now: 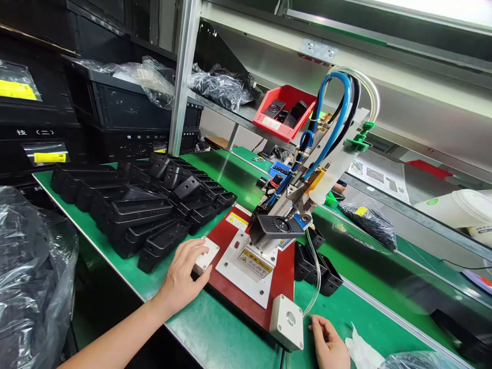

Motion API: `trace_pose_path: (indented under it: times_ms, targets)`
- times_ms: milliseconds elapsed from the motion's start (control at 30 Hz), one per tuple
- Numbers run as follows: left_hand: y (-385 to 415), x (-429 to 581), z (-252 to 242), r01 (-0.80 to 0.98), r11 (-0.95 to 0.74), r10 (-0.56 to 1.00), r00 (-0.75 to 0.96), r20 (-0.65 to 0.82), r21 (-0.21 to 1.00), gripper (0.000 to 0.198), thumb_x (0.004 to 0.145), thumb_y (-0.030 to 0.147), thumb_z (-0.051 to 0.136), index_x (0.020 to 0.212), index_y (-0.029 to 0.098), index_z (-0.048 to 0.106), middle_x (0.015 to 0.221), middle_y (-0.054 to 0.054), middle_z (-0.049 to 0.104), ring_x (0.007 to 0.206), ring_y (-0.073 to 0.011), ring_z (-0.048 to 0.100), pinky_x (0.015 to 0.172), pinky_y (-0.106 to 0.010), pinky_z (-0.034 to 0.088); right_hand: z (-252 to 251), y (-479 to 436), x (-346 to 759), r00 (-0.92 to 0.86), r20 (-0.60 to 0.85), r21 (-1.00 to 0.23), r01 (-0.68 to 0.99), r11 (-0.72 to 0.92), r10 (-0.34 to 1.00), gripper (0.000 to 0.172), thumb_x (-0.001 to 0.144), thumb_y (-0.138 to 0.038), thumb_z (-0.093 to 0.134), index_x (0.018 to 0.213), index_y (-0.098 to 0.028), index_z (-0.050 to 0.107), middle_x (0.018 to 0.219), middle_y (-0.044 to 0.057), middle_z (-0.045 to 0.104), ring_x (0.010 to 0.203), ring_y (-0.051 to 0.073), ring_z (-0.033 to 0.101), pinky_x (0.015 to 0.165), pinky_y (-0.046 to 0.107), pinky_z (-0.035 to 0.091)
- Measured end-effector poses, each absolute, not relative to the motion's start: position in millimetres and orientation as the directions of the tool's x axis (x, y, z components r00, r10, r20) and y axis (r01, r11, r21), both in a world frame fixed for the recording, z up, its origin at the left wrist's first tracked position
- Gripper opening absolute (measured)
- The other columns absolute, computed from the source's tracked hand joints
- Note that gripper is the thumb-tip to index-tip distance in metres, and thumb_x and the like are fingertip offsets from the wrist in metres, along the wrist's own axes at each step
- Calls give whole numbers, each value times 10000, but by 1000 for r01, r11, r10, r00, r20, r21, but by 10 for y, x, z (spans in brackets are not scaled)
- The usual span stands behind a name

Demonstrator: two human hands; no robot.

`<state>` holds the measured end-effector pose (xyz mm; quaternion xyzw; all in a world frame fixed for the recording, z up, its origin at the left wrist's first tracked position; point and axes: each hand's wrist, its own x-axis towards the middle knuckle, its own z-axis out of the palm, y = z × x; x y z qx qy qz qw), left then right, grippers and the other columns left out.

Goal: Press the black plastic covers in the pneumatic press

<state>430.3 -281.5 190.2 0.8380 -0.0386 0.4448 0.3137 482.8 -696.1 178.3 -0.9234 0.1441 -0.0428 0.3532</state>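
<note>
"Black case (274,225), there in the head view, at the foot of the press (295,193)! Lying which way?"

"Slotted grille and round ring upward, above the white plate (234,256) of a red base (228,291). And on that plate, a warning label (253,264)."

"And with the left hand (182,271)?"

"Over on the near button box (211,256), fingers laid across the top, thumb at the lower edge. Touching, yes; loosely spread rather than wrapped round. Button pushed in or just covered? Can't tell from here."

"Across to the right hand (330,346)!"

"Down by the second button box (288,320), just beside it, apart from the round button on top. Fingers curled inward, low over the green table (215,328). Fully closed, or around something small? Can't tell that either."

"And around the press?"

"Plenty! To the left, a crowded batch of black cases (134,219), some askew on top of others. To the right, behind a clear hose (319,271), a smaller cluster (331,281). Overhead, blue hoses (346,102) in a tall loop."

"Farther out?"

"Up at shelf height, a red bin (274,128) with black parts inside. Far left, black crates (126,107) and a shiny plastic bag (31,271). And near the right hand, a crumpled white tissue (363,351)."
</note>
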Motion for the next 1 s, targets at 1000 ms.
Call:
trace_pose_path:
  times_ms: [1000]
  targets:
    - [-2818, 4310, 1918, -350, -803, 212, 589, 780, 482, 255, 853, 171, 580, 1105, 203, 551, 1172, -116, 578, 1130, -268, 546, 938, -448, 505, 1759, -6966, 4829, 958, 6, -677, -207, -706, -287, 643, 630, -757, 488, 942, -222, 663, 896, 50, 728, 843, 279, 662, 675, 328, 502]
